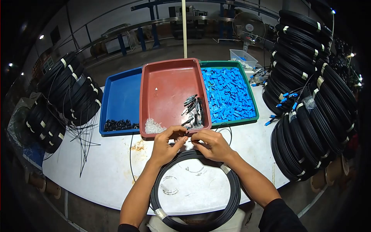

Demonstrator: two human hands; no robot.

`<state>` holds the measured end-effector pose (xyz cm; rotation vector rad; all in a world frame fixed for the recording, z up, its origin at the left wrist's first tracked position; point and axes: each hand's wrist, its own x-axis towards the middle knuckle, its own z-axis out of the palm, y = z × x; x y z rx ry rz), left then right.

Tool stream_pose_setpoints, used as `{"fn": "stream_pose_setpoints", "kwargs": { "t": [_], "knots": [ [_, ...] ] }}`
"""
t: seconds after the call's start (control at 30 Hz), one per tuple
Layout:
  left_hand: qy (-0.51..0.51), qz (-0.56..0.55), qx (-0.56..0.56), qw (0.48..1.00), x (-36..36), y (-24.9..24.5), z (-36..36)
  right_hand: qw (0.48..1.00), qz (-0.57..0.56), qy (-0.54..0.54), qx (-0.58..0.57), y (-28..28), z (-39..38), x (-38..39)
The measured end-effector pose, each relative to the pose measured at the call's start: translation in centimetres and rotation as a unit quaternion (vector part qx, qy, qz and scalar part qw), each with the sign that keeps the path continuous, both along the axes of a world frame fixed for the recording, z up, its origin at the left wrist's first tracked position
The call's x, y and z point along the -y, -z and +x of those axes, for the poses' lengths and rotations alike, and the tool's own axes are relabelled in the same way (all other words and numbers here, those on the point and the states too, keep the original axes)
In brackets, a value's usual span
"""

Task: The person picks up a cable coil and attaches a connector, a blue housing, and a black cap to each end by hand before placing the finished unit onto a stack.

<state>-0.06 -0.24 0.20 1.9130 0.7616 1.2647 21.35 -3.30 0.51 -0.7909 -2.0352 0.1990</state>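
Observation:
My left hand [169,144] is closed in a pinch just in front of the red tray [170,85]. A small dark piece shows at its fingertips, too small to name. My right hand [211,144] pinches close beside it, with what looks like the thin end of a black cable at its fingertips. Below both hands lies a coil of black cable [236,189], bound with white tape and overhanging the table's front edge. A loose loop of cable rises behind my right hand. In the red tray are black connector parts [198,112] and small clear pieces [154,127].
A blue tray [123,91] holds black parts [118,125]; a green tray [255,112] holds many blue connector housings [228,92]. Cable coils stack at left [71,89] and right [315,127] on the white table [89,170]. A clear bin [242,58] stands behind.

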Motion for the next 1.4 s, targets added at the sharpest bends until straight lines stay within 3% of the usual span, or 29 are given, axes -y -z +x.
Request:
{"fn": "stream_pose_setpoints", "kwargs": {
  "t": [0.2, 0.73, 1.4],
  "knots": [
    [-0.046, 0.029, -0.011, 0.998, 0.2, -0.2, -0.2, 1.000, 0.019, 0.010, -0.018, 0.2, 0.0, 0.0],
    [0.014, 0.003, -0.012, 1.000, 0.7, -0.8, -0.2, 0.998, 0.033, 0.029, -0.040, -0.1, -0.2, 0.1],
    [0.003, 0.000, -0.010, 1.000, 0.9, -0.8, -0.2, 0.999, 0.005, 0.011, -0.045, 0.1, -0.2, 0.0]
  ]
}}
